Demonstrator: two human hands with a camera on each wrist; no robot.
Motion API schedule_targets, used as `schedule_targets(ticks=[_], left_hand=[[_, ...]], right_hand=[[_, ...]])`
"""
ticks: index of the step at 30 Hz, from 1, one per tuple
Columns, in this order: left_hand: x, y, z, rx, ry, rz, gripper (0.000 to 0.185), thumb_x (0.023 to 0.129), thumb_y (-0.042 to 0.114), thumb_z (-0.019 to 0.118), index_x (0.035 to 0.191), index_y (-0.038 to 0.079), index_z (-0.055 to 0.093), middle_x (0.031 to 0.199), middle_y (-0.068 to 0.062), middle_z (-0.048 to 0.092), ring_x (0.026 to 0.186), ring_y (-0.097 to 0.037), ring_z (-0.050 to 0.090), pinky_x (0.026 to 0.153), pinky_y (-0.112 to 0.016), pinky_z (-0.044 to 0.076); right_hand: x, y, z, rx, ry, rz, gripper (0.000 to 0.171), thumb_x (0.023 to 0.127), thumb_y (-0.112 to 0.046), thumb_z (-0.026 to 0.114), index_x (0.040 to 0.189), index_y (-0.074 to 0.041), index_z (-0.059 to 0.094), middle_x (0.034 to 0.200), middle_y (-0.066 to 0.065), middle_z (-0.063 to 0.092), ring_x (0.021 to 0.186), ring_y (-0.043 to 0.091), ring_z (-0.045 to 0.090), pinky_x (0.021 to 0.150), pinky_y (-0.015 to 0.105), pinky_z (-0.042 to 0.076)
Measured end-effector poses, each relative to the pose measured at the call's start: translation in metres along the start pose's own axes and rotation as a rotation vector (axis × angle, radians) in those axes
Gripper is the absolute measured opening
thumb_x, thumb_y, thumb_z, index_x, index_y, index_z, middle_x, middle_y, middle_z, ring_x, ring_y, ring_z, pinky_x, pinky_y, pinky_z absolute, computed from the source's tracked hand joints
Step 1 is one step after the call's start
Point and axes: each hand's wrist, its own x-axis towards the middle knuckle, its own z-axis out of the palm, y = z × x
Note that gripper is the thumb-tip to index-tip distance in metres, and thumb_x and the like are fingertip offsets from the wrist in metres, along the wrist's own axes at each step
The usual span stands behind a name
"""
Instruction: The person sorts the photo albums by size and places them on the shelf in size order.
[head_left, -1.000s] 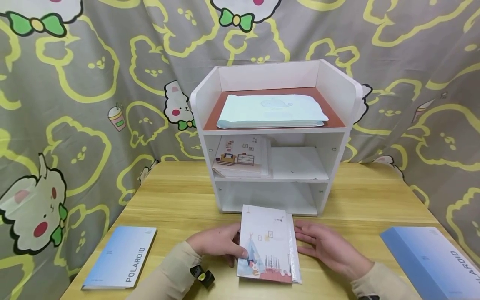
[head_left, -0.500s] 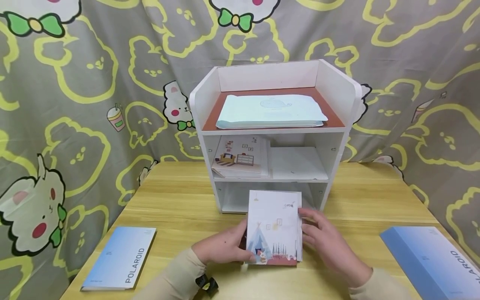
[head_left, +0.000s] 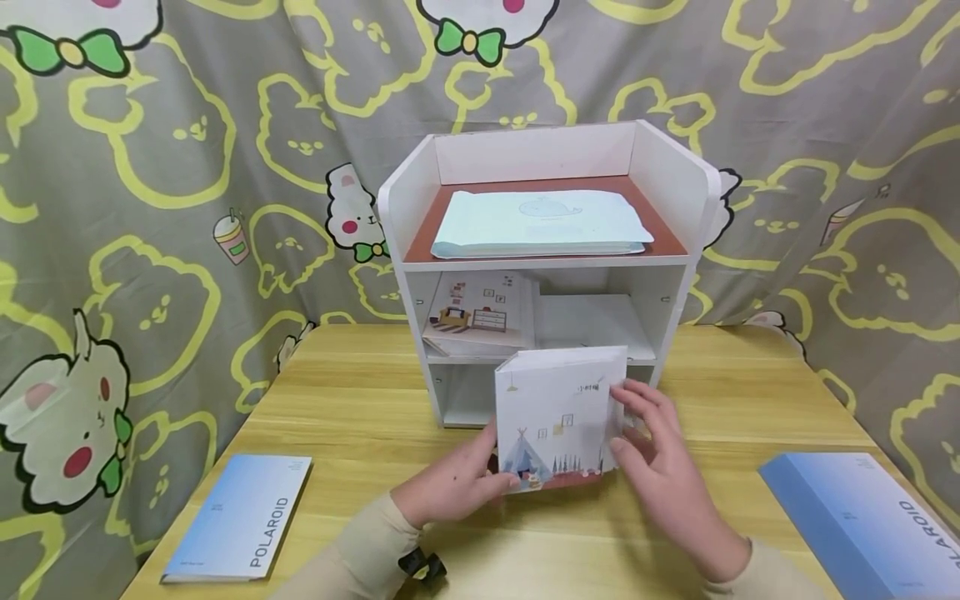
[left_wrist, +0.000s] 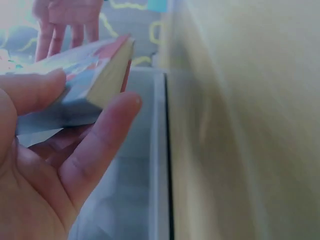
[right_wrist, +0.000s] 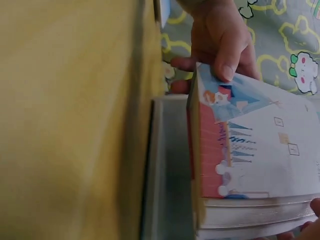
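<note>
A thick notebook (head_left: 561,412) with a tent drawing on its white cover is held up off the wooden table (head_left: 360,400), just in front of the white shelf unit (head_left: 693,208) and its lower openings. My left hand (head_left: 480,475) pinches its near left corner, thumb on the cover. My right hand (head_left: 637,425) holds its right edge. In the left wrist view, thumb and fingers (left_wrist: 107,125) clamp the notebook's corner (left_wrist: 112,70). The right wrist view shows the notebook (right_wrist: 250,160) from the side, my left hand (right_wrist: 220,40) on its far end.
A pale blue pad (head_left: 540,221) lies on the shelf unit's top tier and an illustrated notebook (head_left: 480,312) on the middle tier's left. Two blue POLAROID books lie on the table, one front left (head_left: 240,517), one front right (head_left: 862,517). A patterned curtain hangs behind.
The notebook has been lifted off the table and carried away from me toward the shelf unit, its far edge tipped up. Both hands moved with it.
</note>
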Motion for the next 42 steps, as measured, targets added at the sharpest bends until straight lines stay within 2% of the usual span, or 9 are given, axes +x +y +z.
schedule_targets(ticks=[3,7,11,19,26,31,35,39,42], left_hand=[[0.009,0.008,-0.004,-0.146,0.032,-0.011,0.068,0.103,0.015,0.059,0.158,0.03,0.023,0.135,-0.01,0.061,0.098,-0.015,0.069,0.077,-0.03,0.06],[0.022,0.019,-0.009,-0.309,0.089,-0.018,0.048,0.103,0.013,0.058,0.148,0.024,0.044,0.119,-0.006,0.068,0.089,-0.026,0.072,0.073,-0.042,0.062],[0.031,0.027,-0.013,-0.389,0.164,-0.035,0.03,0.105,0.014,0.056,0.135,0.011,0.056,0.105,-0.007,0.071,0.084,-0.028,0.072,0.075,-0.046,0.061],[0.046,0.035,-0.023,-0.611,0.289,-0.057,0.033,0.109,0.021,0.049,0.131,-0.001,0.059,0.101,-0.021,0.072,0.083,-0.028,0.072,0.078,-0.041,0.061],[0.058,0.036,-0.027,-0.699,0.273,-0.09,0.041,0.111,0.029,0.041,0.135,-0.001,0.057,0.103,-0.022,0.071,0.081,-0.025,0.072,0.077,-0.041,0.061],[0.054,0.044,-0.038,-0.497,0.274,-0.106,0.042,0.11,0.032,0.045,0.137,0.003,0.057,0.112,-0.021,0.069,0.083,-0.029,0.072,0.075,-0.043,0.061],[0.046,0.056,-0.041,-0.083,0.364,-0.073,0.04,0.106,0.032,0.054,0.14,0.011,0.057,0.116,-0.006,0.068,0.09,-0.02,0.07,0.077,-0.037,0.06],[0.041,0.064,-0.039,0.434,0.486,0.132,0.037,0.101,0.026,0.062,0.134,0.01,0.064,0.124,-0.003,0.065,0.106,-0.016,0.064,0.09,-0.035,0.055],[0.039,0.069,-0.035,0.712,0.514,0.303,0.033,0.097,0.025,0.067,0.127,0.01,0.069,0.134,-0.008,0.061,0.12,-0.023,0.058,0.104,-0.037,0.048]], right_hand=[[0.007,-0.002,-0.004,-0.099,0.02,-0.076,0.069,0.089,0.01,0.066,0.152,-0.011,0.045,0.162,0.006,0.025,0.143,0.03,0.031,0.11,0.02,0.035],[0.016,-0.005,-0.008,-0.277,0.011,-0.156,0.075,0.088,-0.002,0.072,0.156,-0.013,0.041,0.166,0.008,0.021,0.15,0.035,0.021,0.119,0.045,0.028],[0.026,-0.006,-0.008,-0.441,-0.042,-0.177,0.078,0.087,-0.018,0.076,0.156,-0.009,0.039,0.167,0.018,0.016,0.151,0.042,0.014,0.114,0.066,0.024],[0.044,-0.012,-0.011,-0.65,-0.165,-0.139,0.1,0.08,-0.039,0.084,0.16,-0.01,0.03,0.164,0.026,0.015,0.151,0.045,0.012,0.106,0.071,0.032],[0.051,-0.013,-0.013,-0.784,-0.11,-0.227,0.079,0.083,-0.032,0.084,0.15,-0.007,0.049,0.157,0.03,0.032,0.142,0.051,0.032,0.105,0.065,0.039],[0.056,-0.007,-0.016,-0.832,-0.017,-0.34,0.066,0.091,-0.043,0.073,0.143,-0.006,0.055,0.146,0.027,0.048,0.132,0.046,0.048,0.101,0.061,0.044],[0.058,-0.001,-0.017,-0.837,0.045,-0.381,0.061,0.098,-0.049,0.063,0.141,-0.006,0.057,0.141,0.024,0.053,0.126,0.044,0.052,0.09,0.063,0.048],[0.058,0.003,-0.017,-0.839,0.064,-0.376,0.061,0.091,-0.039,0.072,0.14,-0.005,0.057,0.142,0.023,0.053,0.127,0.045,0.051,0.088,0.064,0.048],[0.056,-0.002,-0.019,-0.843,0.062,-0.385,0.059,0.087,-0.035,0.073,0.136,-0.004,0.061,0.14,0.023,0.055,0.125,0.045,0.052,0.093,0.064,0.046]])
